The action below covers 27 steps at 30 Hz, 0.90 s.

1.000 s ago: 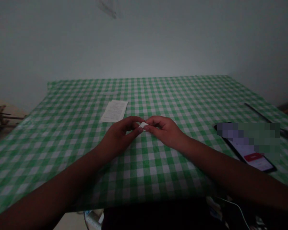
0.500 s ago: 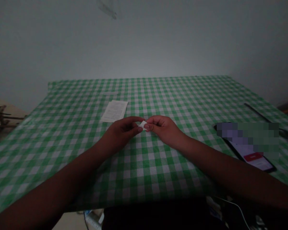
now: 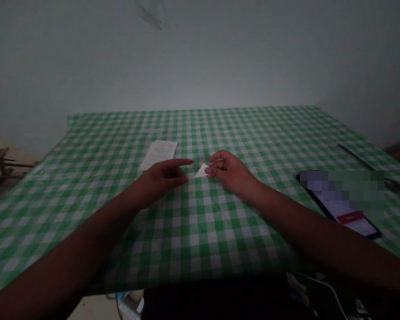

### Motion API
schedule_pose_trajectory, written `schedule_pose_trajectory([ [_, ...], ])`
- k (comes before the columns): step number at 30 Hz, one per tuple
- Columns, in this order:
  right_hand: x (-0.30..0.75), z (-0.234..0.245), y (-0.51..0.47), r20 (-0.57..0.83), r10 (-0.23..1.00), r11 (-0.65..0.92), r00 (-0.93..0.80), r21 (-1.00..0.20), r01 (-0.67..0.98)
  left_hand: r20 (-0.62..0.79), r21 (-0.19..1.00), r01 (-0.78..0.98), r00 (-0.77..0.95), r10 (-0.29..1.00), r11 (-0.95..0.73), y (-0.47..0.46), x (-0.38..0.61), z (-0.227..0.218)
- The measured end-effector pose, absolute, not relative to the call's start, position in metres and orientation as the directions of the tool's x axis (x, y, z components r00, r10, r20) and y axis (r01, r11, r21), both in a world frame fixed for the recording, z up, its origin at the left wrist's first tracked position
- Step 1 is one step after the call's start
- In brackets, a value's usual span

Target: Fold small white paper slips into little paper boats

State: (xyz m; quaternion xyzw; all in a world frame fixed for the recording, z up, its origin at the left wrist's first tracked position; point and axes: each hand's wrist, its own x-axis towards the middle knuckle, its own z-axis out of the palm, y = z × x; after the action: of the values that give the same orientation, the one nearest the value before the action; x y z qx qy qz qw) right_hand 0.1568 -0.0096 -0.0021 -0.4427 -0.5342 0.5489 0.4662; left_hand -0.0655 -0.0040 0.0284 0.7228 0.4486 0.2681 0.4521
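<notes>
A small folded piece of printed paper (image 3: 201, 170), white and roughly triangular, is pinched at its right side by my right hand (image 3: 231, 172). My left hand (image 3: 163, 178) is just left of the paper and apart from it, thumb and index finger spread with nothing between them. Behind my left hand lies a small stack of printed sheets (image 3: 160, 152), its near edge partly hidden by that hand. Both forearms reach in over the near edge of the table.
A green and white checked cloth (image 3: 200, 235) covers the table. On the right lie a phone (image 3: 360, 224) with its screen lit, partly blurred out, and a thin dark object (image 3: 355, 155). A pale wall (image 3: 200, 53) stands behind. Below the near edge is a white cable (image 3: 331, 291).
My left hand has let go of the folded paper and drawn back to the left. My right hand keeps the paper, more of which now shows.
</notes>
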Motion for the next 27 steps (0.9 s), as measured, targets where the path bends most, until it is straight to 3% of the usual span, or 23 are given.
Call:
schedule_pose_trajectory([
  [2,0.158,-0.001,-0.008,0.009,0.989,0.003,-0.147,-0.999,-0.041,0.19,0.72,0.54,0.451,0.872,-0.437,-0.005,-0.066,0.029],
  [5,0.157,0.0,-0.01,0.01,0.985,0.0,-0.172,-0.998,-0.062,0.4,0.369,0.571,0.615,0.679,-0.734,-0.011,-0.062,0.028],
  [7,0.155,-0.001,-0.013,-0.001,0.981,-0.019,-0.196,-0.996,-0.089,0.431,0.224,0.574,0.666,0.609,-0.787,-0.014,-0.058,0.025],
  [10,0.153,-0.003,-0.015,-0.044,0.97,-0.078,-0.238,-0.988,-0.136,0.468,0.112,0.574,0.689,0.553,-0.811,-0.015,-0.055,0.021],
  [14,0.153,-0.002,-0.017,-0.098,0.95,-0.142,-0.295,-0.981,-0.133,0.517,0.103,0.538,0.69,0.507,-0.837,-0.012,-0.055,0.02],
  [15,0.153,-0.001,-0.017,-0.075,0.954,-0.104,-0.29,-0.991,-0.085,0.527,0.112,0.532,0.684,0.504,-0.839,-0.012,-0.056,0.021],
  [17,0.156,0.003,-0.019,0.091,0.961,0.119,-0.26,-0.989,0.093,0.549,0.132,0.535,0.662,0.511,-0.835,-0.012,-0.057,0.022],
  [19,0.159,0.007,-0.021,0.363,0.884,0.448,-0.295,-0.838,0.312,0.568,0.154,0.542,0.635,0.523,-0.826,-0.013,-0.057,0.023],
  [21,0.162,0.009,-0.022,0.547,0.74,0.672,-0.391,-0.59,0.448,0.566,0.185,0.539,0.625,0.537,-0.822,-0.014,-0.057,0.024],
  [23,0.164,0.01,-0.023,0.612,0.648,0.753,-0.454,-0.426,0.502,0.552,0.209,0.528,0.631,0.545,-0.823,-0.016,-0.056,0.025],
  [27,0.164,0.008,-0.022,0.646,0.59,0.785,-0.485,-0.317,0.532,0.54,0.239,0.504,0.641,0.545,-0.83,-0.018,-0.054,0.026],
])
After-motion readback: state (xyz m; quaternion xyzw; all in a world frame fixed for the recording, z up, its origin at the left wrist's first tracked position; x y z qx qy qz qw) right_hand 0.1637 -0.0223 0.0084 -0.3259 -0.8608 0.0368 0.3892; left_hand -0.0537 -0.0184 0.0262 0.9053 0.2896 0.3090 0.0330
